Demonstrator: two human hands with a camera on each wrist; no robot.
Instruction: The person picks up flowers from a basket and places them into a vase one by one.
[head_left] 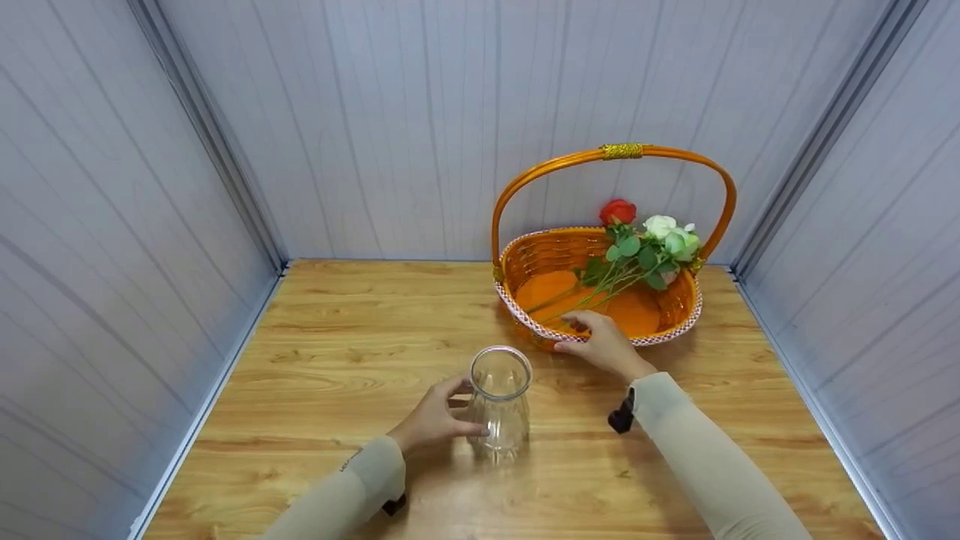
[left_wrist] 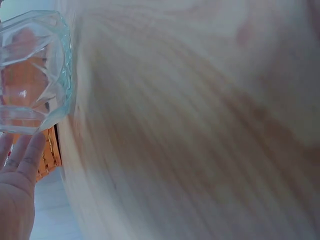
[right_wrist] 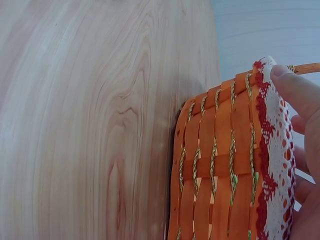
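Note:
A clear glass vase (head_left: 501, 420) stands upright on the wooden table, faceted near its base in the left wrist view. My left hand (head_left: 433, 417) holds it from the left, thumb at the front and fingers behind; in the left wrist view the fingertips meet the glass (left_wrist: 35, 75). An orange woven basket (head_left: 525, 306) has a red-and-white lace rim (right_wrist: 270, 150). My right hand (head_left: 600, 345) is over its near rim, fingers inside near stem ends and thumb outside, spread apart. Inside lie a red rose (head_left: 618, 211) and white flowers (head_left: 671, 236) with green stems.
The basket's tall arched handle (head_left: 540, 168) rises in front of the back wall (head_left: 390, 135). Panelled walls stand left (head_left: 112, 225) and right (head_left: 862, 202) of the wooden table (head_left: 337, 345). Dark wrist devices (head_left: 621, 417) show below both cuffs.

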